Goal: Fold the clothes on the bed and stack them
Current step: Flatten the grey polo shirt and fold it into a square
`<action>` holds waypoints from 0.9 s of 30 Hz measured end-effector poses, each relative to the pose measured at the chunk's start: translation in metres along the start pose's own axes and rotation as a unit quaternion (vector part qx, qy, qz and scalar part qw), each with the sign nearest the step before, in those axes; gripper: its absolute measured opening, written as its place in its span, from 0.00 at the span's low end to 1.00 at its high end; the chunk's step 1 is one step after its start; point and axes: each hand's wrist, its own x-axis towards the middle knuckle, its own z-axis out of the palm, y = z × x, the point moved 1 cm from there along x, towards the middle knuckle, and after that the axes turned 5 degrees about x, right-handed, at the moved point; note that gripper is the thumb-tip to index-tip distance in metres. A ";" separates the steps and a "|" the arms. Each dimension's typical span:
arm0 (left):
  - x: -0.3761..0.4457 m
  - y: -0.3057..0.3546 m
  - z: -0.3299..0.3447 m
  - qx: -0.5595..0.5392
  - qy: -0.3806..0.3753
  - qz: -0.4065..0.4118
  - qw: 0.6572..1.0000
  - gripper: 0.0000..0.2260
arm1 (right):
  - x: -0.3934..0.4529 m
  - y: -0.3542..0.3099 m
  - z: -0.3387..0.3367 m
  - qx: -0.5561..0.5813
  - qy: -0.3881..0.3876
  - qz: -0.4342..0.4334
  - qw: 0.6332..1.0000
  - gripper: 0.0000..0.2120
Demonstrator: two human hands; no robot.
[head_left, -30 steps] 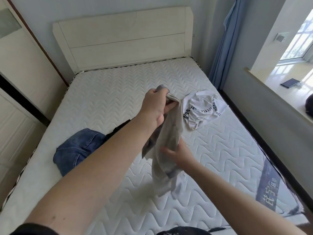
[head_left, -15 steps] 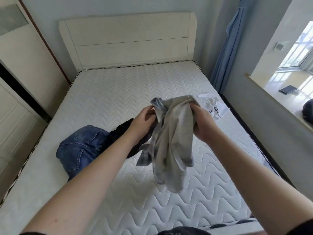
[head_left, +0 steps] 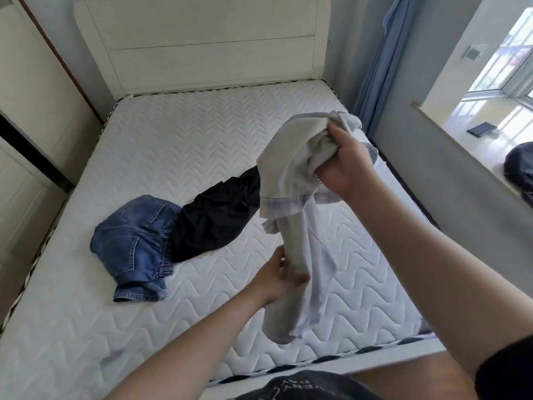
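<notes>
A pale grey garment (head_left: 291,174) with a plaid-lined edge hangs above the white quilted mattress (head_left: 178,151). My right hand (head_left: 344,163) grips its bunched top, raised at the right. My left hand (head_left: 281,277) holds the hanging lower part, fingers curled round it near the bed's front. A crumpled pair of blue jeans (head_left: 135,246) lies on the left of the mattress, touching a black garment (head_left: 219,217) spread beside it. The white printed shirt is hidden behind the grey garment and my right arm.
A white headboard (head_left: 207,44) stands at the far end. Cream wardrobe doors (head_left: 26,116) run along the left. A blue curtain (head_left: 380,62) hangs at the right, beside a window ledge with a dark phone (head_left: 482,129) on it.
My right hand has taken the garment's top and lifted it up to the right. My left hand has let go of the top and dropped down to hold the hanging lower part.
</notes>
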 end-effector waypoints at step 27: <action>0.140 0.073 -0.057 -0.064 0.222 -0.102 0.968 0.19 | -0.042 0.100 -0.192 -0.728 -0.124 -0.069 0.671 0.42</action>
